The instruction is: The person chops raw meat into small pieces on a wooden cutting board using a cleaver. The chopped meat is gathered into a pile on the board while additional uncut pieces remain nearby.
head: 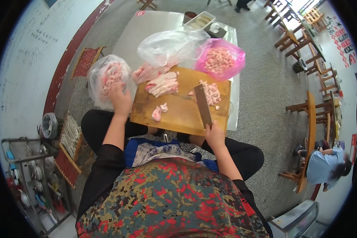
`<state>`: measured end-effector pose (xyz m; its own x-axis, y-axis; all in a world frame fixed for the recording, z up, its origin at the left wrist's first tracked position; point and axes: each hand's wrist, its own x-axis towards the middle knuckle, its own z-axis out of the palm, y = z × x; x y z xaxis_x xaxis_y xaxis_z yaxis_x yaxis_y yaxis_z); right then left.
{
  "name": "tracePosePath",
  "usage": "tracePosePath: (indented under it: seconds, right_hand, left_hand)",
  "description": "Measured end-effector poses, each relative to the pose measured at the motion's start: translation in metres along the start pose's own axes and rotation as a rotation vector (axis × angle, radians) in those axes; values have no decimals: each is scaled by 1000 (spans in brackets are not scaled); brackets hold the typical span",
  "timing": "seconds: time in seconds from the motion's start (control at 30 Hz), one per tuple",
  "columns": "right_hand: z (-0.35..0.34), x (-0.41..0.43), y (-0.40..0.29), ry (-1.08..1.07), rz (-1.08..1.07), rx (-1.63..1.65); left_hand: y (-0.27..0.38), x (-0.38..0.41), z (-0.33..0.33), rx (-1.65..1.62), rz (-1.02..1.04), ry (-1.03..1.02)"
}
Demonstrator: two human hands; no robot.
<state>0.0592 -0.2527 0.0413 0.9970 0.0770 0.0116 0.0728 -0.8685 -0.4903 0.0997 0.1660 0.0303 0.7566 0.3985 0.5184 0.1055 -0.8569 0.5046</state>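
Observation:
In my right hand is the handle of a cleaver, its broad blade pointing away over the right part of a wooden cutting board. Diced fatty meat lies beside the blade. My left hand reaches to a clear plastic bag of pale pink meat pieces; whether its fingers grip anything is hard to see. A small meat scrap rests at the board's near left, with a stack of fatty strips behind it. A larger slab overlaps the back left corner.
Behind the board are a pink bag holding diced meat, another clear bag, and a white tray on a metal-topped table. Stools stand at left. A person sits on a bench at right.

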Motion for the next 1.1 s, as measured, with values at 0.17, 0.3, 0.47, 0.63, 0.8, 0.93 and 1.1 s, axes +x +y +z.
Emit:
tracePosePath:
  seconds: [0.17, 0.3, 0.47, 0.63, 0.8, 0.93, 1.1]
  right_hand:
    - [3, 0, 15, 47, -71, 129]
    - [-11, 1, 9, -21, 10, 198]
    - [-21, -6, -2, -12, 7, 262]
    - [-30, -12, 10, 38, 28, 252]
    - [-33, -20, 16, 36, 35, 259]
    - [-38, -29, 8, -67, 72, 187]
    - [-36, -34, -1, -202, 122, 205]
  left_hand:
    - [65, -61, 4, -244, 14, -366]
    - [86, -79, 35, -158, 51, -469]
    - [92, -78, 73, -122, 117, -558]
    - [142, -62, 67, -570, 48, -518]
    - [168, -82, 107, -719, -189, -609]
    - [163, -93, 131, -806, -376, -702]
    - [162, -88, 132, -747, -482, -717]
